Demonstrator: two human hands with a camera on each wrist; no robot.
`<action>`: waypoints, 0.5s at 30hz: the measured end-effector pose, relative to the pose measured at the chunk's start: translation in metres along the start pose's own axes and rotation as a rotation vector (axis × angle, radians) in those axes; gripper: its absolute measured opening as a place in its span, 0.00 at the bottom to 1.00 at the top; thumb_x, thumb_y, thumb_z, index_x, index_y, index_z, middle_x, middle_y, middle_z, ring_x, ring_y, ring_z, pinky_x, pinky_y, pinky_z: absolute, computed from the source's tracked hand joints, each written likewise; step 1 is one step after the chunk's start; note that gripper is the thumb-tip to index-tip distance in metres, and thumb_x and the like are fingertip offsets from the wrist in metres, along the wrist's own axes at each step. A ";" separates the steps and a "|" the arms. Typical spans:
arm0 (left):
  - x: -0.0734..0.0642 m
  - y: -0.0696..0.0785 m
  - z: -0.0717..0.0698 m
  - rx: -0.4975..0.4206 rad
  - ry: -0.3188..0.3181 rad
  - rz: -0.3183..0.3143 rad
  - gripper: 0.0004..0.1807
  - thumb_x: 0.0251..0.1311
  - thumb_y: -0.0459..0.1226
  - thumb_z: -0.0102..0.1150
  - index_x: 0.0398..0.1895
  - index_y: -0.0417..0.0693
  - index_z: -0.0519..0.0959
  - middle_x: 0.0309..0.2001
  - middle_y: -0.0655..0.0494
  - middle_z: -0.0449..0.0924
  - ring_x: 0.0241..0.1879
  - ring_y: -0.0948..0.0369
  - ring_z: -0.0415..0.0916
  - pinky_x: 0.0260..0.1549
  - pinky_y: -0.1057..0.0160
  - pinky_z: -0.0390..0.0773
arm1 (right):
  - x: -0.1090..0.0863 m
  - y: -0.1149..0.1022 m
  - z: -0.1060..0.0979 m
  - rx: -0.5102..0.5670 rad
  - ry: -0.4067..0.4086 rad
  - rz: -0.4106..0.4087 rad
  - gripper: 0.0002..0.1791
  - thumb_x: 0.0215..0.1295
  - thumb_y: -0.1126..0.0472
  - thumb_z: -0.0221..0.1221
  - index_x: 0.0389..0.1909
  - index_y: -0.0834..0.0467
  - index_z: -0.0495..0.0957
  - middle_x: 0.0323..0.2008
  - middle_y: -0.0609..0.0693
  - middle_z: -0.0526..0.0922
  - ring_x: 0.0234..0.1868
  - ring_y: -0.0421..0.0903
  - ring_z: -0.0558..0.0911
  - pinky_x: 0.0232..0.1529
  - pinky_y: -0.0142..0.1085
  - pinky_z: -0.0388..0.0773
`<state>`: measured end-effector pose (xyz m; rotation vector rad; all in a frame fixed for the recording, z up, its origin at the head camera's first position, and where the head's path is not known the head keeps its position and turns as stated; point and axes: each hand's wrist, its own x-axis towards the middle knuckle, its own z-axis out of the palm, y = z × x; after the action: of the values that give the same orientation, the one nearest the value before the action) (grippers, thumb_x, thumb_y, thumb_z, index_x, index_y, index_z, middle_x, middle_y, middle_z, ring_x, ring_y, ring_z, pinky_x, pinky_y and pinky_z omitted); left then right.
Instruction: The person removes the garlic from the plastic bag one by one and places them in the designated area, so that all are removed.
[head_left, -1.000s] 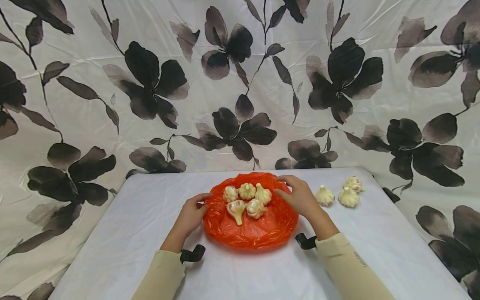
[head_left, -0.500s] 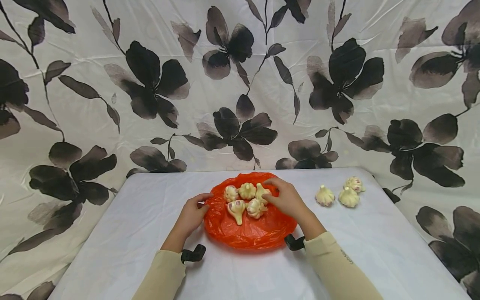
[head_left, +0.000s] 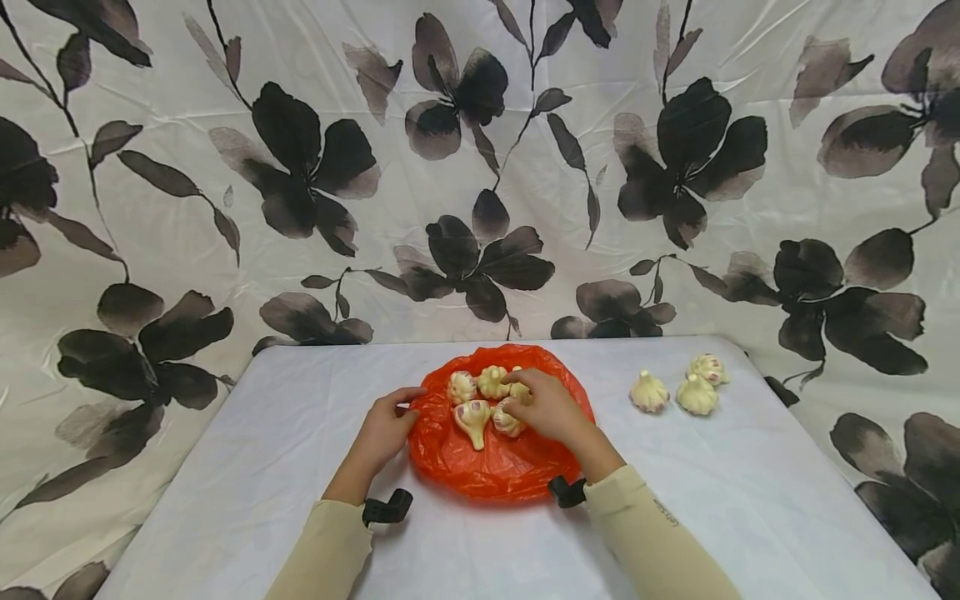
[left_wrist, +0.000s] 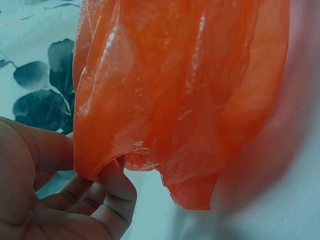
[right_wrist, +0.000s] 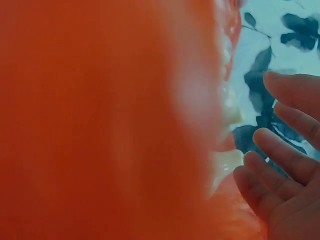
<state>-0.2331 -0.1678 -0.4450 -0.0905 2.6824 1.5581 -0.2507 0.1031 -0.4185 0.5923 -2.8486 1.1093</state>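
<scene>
Garlic bulbs [head_left: 472,423], five visible: inside the red plastic bag [head_left: 517,468], grouped from about 10 to 1 o'clock around its middle (head view, 12 = away from the person).

Change: a second ago the right hand [head_left: 553,408] was at the bag's 2 o'clock rim; it has since come inward over the bulbs. Left hand [head_left: 382,435] has stayed at 9 to 10 o'clock. Judgement: attention seems to have passed from the bag's edge to its contents.

Grip, left: thumb and fingers pinch a fold of the bag's edge; no bulb held. Grip, right: fingers parted and slightly bent, a clear gap to the thumb, nothing seen between them in the wrist view. Contact with a bulb: cannot tell.

Position: bulbs lie toward the right hand's 9 to 10 o'clock, the two nearest partly covered by it. Three loose bulbs [head_left: 697,395] sit on the white table [head_left: 757,492], outside the bag near 3 o'clock, well apart from both hands.
</scene>
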 end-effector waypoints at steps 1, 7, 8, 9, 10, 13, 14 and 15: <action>0.000 0.000 0.000 0.002 0.000 0.003 0.20 0.67 0.32 0.49 0.61 0.55 0.75 0.58 0.48 0.74 0.45 0.55 0.76 0.38 0.64 0.82 | 0.000 0.000 0.001 -0.004 -0.005 0.002 0.23 0.59 0.55 0.65 0.56 0.52 0.77 0.59 0.52 0.77 0.58 0.55 0.77 0.59 0.51 0.74; 0.000 0.000 0.001 0.004 -0.001 0.012 0.20 0.68 0.32 0.49 0.61 0.55 0.75 0.58 0.49 0.74 0.45 0.55 0.76 0.39 0.64 0.82 | -0.001 0.000 0.008 -0.024 -0.017 0.009 0.24 0.56 0.56 0.68 0.55 0.52 0.77 0.62 0.54 0.75 0.66 0.56 0.71 0.66 0.52 0.68; 0.000 0.000 0.001 0.005 -0.002 0.010 0.20 0.68 0.33 0.49 0.61 0.55 0.75 0.58 0.49 0.75 0.45 0.55 0.76 0.39 0.64 0.82 | -0.001 0.001 0.010 -0.023 -0.022 0.012 0.24 0.56 0.57 0.68 0.55 0.53 0.78 0.62 0.54 0.75 0.68 0.56 0.69 0.67 0.52 0.66; 0.000 0.000 0.002 0.005 -0.002 0.010 0.20 0.68 0.33 0.49 0.61 0.55 0.75 0.58 0.49 0.75 0.45 0.55 0.76 0.39 0.64 0.82 | -0.002 0.001 0.011 -0.018 -0.025 0.009 0.24 0.55 0.57 0.68 0.54 0.53 0.78 0.62 0.55 0.75 0.69 0.57 0.68 0.68 0.53 0.65; 0.000 0.000 0.002 0.004 -0.003 0.009 0.20 0.68 0.33 0.49 0.61 0.55 0.75 0.58 0.49 0.74 0.45 0.55 0.76 0.39 0.64 0.82 | -0.002 0.002 0.013 -0.017 -0.030 0.011 0.24 0.55 0.57 0.69 0.54 0.53 0.78 0.62 0.55 0.75 0.69 0.57 0.67 0.68 0.53 0.65; -0.001 0.000 0.002 0.004 -0.005 0.006 0.20 0.68 0.33 0.50 0.62 0.55 0.74 0.58 0.49 0.75 0.45 0.55 0.76 0.40 0.63 0.82 | -0.002 0.004 0.018 -0.013 -0.037 0.004 0.24 0.55 0.58 0.69 0.54 0.54 0.78 0.62 0.56 0.75 0.71 0.59 0.65 0.69 0.54 0.63; -0.002 0.000 0.002 0.004 -0.005 0.003 0.20 0.68 0.33 0.50 0.62 0.55 0.74 0.58 0.49 0.75 0.45 0.55 0.76 0.40 0.63 0.82 | -0.002 0.004 0.019 -0.012 -0.041 0.006 0.24 0.55 0.58 0.69 0.54 0.54 0.78 0.62 0.56 0.75 0.71 0.59 0.65 0.69 0.54 0.62; -0.002 0.001 0.002 0.003 -0.004 0.000 0.20 0.68 0.33 0.50 0.62 0.55 0.74 0.58 0.49 0.75 0.45 0.55 0.76 0.41 0.63 0.83 | -0.002 0.004 0.020 -0.016 -0.042 0.004 0.25 0.55 0.58 0.69 0.55 0.54 0.78 0.62 0.56 0.75 0.70 0.59 0.65 0.69 0.54 0.62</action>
<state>-0.2309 -0.1653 -0.4452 -0.0875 2.6813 1.5518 -0.2482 0.0935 -0.4367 0.6170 -2.8926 1.0859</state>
